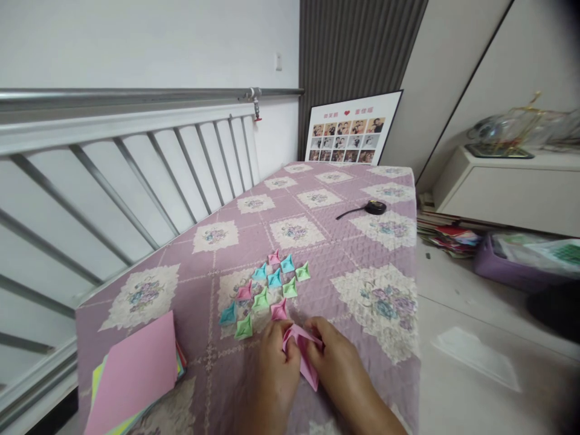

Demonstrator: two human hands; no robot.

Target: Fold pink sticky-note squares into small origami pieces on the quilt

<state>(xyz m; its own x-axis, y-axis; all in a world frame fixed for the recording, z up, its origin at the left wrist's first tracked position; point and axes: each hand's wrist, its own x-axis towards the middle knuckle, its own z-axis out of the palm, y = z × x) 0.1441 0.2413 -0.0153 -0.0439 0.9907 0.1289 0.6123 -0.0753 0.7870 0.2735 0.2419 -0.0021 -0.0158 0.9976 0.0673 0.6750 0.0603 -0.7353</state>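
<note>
A partly folded pink paper (306, 360) is held between both hands near the front of the cloth-covered table. My left hand (278, 356) grips its left side, the thumb pressed on the paper. On the right side, the fingers of my right hand (333, 353) are closed round its edge. Just beyond the hands lie several small folded paper pieces in slanting rows, among them a pink one (279, 309), a green one (243, 327) and a blue one (274, 278). The fingertips are partly hidden by the paper.
A stack of coloured paper sheets (136, 374) lies at the table's left front. A black tape measure (375, 207) rests toward the back right of the flowered tablecloth (317, 241). Beyond stands a photo board (351, 130). A white railing (136, 175) runs along the left, a purple bin (512, 266) at right.
</note>
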